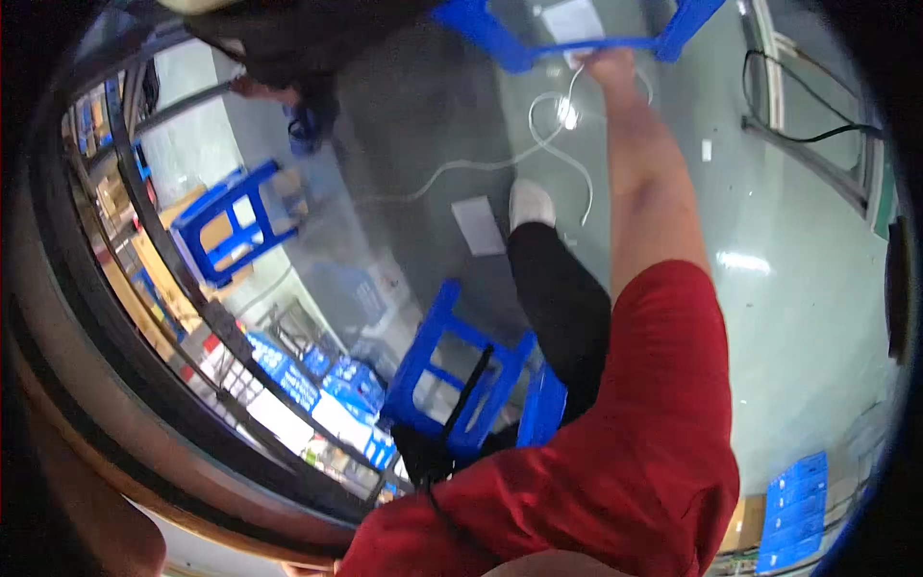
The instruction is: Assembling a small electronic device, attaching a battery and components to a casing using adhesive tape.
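Observation:
My right arm, in a red short sleeve point(663, 327), stretches far down and forward to the floor. My right hand point(611, 67) is by the lower bar of a blue plastic stool point(586, 45), its fingers bent and drawn together. A white cable point(471, 163) curls over the floor and runs up to the fingertips. Just behind the hand lies a white sheet point(572, 19) under the stool. Blur and the small size hide what the fingers pinch. My left hand does not show clearly; only a skin-toned patch appears at the lower edge.
Another blue stool point(452, 375) stands close at my left, near my black-trousered leg and white shoe point(532, 204). A white sheet point(478, 226) lies on the floor. Another person in dark clothes point(327, 48) and a third blue stool point(231, 226) are at the left. A metal frame point(817, 154) stands right.

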The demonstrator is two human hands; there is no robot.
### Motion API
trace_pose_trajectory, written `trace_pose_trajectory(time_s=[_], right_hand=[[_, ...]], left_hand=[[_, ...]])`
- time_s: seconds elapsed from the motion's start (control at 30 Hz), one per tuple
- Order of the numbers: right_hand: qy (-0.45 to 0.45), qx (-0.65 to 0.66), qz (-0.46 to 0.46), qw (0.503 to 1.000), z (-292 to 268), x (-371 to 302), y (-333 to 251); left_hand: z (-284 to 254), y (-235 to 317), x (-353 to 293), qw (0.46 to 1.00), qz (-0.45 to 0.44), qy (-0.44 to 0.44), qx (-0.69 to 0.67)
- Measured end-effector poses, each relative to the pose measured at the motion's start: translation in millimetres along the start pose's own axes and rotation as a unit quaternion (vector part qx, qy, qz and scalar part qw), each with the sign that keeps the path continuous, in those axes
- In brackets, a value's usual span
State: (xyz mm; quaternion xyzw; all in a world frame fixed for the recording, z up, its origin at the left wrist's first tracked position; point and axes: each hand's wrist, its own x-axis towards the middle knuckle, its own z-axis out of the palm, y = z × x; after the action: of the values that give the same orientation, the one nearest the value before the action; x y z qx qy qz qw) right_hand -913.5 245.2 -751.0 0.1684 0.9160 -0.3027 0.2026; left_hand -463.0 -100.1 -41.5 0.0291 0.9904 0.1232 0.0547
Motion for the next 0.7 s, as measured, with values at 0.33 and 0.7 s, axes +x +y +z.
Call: trace_pose_trajectory(time_s=[0.33, 0.7], right_hand=[[0.178, 0.317, 0.05, 0.93, 38.2, -171.8, 34.1], [-0.393, -0.118, -0.49, 0.769, 146.6, -319.1, -79.5]], left_hand=[[-25.8, -1.4, -1.4, 0.999, 0.014, -0.024, -0.015], [5.7, -52.5, 46.1, 0.994, 0.101, -0.006, -0.033]])
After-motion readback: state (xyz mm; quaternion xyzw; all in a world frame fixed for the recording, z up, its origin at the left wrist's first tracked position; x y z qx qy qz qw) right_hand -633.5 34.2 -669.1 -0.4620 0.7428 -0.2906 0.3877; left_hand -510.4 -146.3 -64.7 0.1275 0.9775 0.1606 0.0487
